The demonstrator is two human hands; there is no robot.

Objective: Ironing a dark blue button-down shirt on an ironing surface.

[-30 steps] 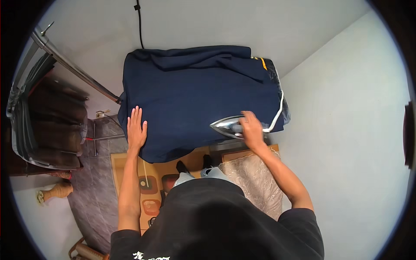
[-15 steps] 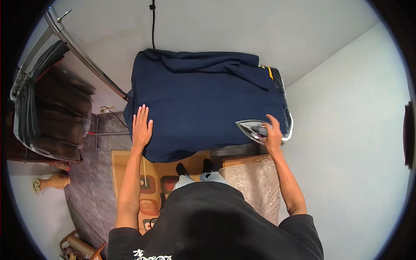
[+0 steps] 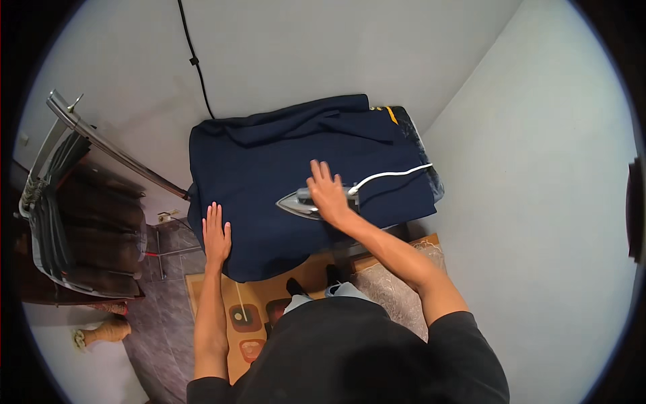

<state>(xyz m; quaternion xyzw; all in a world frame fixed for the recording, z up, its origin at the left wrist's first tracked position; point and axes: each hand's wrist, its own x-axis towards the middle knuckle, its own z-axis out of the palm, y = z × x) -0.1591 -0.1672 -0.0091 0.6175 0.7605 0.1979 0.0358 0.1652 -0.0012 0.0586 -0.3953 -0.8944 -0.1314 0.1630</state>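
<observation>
A dark navy garment [image 3: 256, 175] lies spread over an ironing board [image 3: 436, 185], its far edge bunched into folds. Flat on the cloth near its left edge rests my left hand [image 3: 215, 236], fingers stretched out and pointing away from me. My right hand [image 3: 328, 198] holds a grey steam iron [image 3: 294, 203] by the handle, around the middle of the garment. Some of its fingers reach out past the handle, and the palm hides part of the iron. The iron's tip points left. From its back a white cord [image 3: 393, 173] runs right, over the board's end.
At the left, dark clothes [image 3: 101, 222] hang on a metal-framed rack [image 3: 121, 151]. A patterned orange rug [image 3: 243, 323] lies under my feet, beside a shiny lace-like cloth [image 3: 397, 289]. Walls [image 3: 538, 202] stand behind and to the right. A tan vase [image 3: 111, 331] is at lower left.
My right hand has slid the iron left, from the board's right end to the garment's middle, and the white cord now shows. My left hand stays on the cloth. The whole view has shifted and tilted.
</observation>
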